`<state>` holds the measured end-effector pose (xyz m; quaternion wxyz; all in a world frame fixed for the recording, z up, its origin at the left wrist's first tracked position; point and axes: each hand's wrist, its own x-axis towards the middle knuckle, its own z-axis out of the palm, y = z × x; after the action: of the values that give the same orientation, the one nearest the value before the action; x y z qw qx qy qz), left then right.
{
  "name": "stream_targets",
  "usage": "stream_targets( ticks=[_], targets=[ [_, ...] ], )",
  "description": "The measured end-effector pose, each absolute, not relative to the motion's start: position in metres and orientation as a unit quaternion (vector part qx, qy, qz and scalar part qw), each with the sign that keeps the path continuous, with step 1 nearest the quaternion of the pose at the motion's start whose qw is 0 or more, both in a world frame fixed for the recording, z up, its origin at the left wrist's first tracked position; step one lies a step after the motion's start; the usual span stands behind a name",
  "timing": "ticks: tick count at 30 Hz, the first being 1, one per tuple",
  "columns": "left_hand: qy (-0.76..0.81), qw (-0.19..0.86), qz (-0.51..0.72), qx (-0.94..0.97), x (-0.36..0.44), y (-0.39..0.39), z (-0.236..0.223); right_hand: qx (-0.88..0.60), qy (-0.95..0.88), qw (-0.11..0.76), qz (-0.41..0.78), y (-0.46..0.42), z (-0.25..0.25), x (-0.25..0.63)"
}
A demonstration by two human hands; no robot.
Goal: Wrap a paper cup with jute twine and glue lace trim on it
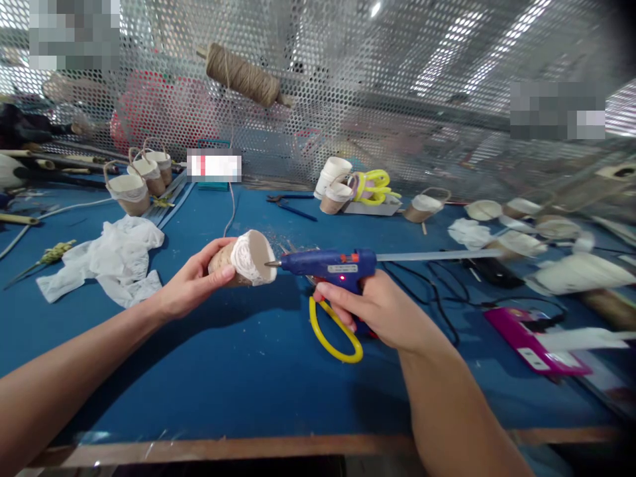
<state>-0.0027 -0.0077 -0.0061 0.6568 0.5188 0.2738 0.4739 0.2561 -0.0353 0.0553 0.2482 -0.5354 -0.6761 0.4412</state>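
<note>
My left hand is closed around a small paper cup, tipped on its side with its mouth toward the right. Brown wrapping covers the cup's lower part, and white lace trim runs below its rim. In my right hand is a blue hot glue gun with a lit red light and a long clear glue stick out of its back. The metal nozzle is at the cup's rim; whether it touches, I cannot tell. Yellow-handled scissors lie partly hidden under my right hand.
White lace fabric lies at left, near several finished cups with handles. Pliers and more cups stand toward the back. A twine spool hangs on the mesh. A magenta power strip and black cables are at right.
</note>
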Motion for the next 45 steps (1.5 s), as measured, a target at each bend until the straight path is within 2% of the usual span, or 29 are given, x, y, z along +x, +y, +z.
stream_targets(
  ticks=[4,8,15,18,23,31,37,45],
  targets=[
    [0.264,0.662,0.465,0.525,-0.004,-0.007,-0.009,-0.536,-0.673,0.279,0.427,-0.034,0.053,0.257],
    [0.247,0.676,0.448,0.530,-0.004,-0.007,-0.009,-0.556,-0.677,0.264,0.403,-0.034,0.055,0.255],
    [0.255,0.655,0.494,0.512,-0.002,-0.007,-0.005,-0.525,-0.666,0.224,0.480,-0.035,0.055,0.256],
    [0.248,0.652,0.507,0.506,-0.001,-0.007,-0.005,-0.504,-0.664,0.251,0.493,-0.034,0.053,0.257],
    [0.249,0.696,0.501,0.450,0.001,-0.009,-0.001,-0.517,-0.676,0.283,0.442,-0.034,0.052,0.257],
    [0.283,0.702,0.526,0.387,0.001,-0.007,-0.001,-0.546,-0.671,0.258,0.431,-0.035,0.053,0.254],
    [0.277,0.697,0.549,0.370,0.004,-0.008,0.000,-0.508,-0.662,0.234,0.498,-0.037,0.053,0.252],
    [0.285,0.704,0.504,0.411,0.002,-0.006,-0.007,-0.482,-0.653,0.300,0.502,-0.034,0.048,0.254]
  ],
)
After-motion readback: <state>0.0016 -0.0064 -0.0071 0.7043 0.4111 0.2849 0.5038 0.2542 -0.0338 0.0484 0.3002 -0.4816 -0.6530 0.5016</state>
